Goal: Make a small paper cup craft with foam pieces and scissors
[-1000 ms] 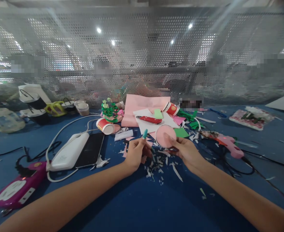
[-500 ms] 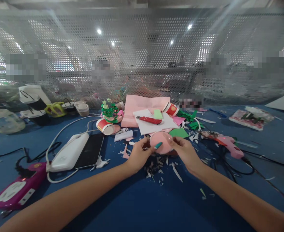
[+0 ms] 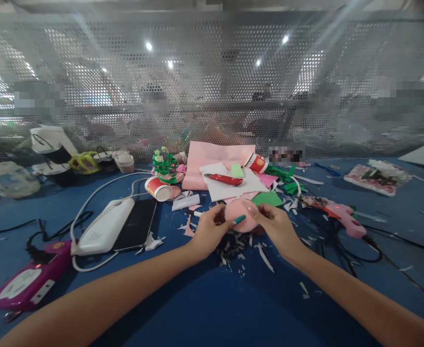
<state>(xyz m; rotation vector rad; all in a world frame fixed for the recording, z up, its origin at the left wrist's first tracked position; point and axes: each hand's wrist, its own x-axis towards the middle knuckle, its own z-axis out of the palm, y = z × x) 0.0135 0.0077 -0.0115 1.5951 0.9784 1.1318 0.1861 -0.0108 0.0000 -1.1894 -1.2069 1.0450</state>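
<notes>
A blue tabletop [image 3: 205,308], strewn with craft material, runs back to a perforated metal screen [image 3: 212,82]; the hall behind the screen is blurred.

Centre: both bare hands meet above a scatter of paper scraps [image 3: 241,246]. The right hand [image 3: 275,226] pinches a pink disc [image 3: 238,212] at its right edge between thumb and fingertips, holding it on edge, tilted toward the camera, just above the tabletop. The left hand [image 3: 206,231] is closed around a teal-tipped tool [image 3: 238,220], whose tip lies across the lower face of the disc; the left thumb reaches the disc's left rim. Whether the tip actually touches the disc cannot be told.

Behind the hands: a white sheet [image 3: 248,185] bearing a red utility knife [image 3: 223,179], a larger pink sheet [image 3: 217,156] beyond it, and a green paper piece [image 3: 268,198] just right of the disc. Two red paper cups lie on their sides, one to the left [image 3: 157,188] and one further back [image 3: 257,163].

Left: a white power bank [image 3: 103,232] and a black phone [image 3: 135,230] lie side by side, cabled.

Right: a pink glue gun [image 3: 342,218] rests on the tabletop, well apart from the hands.
</notes>
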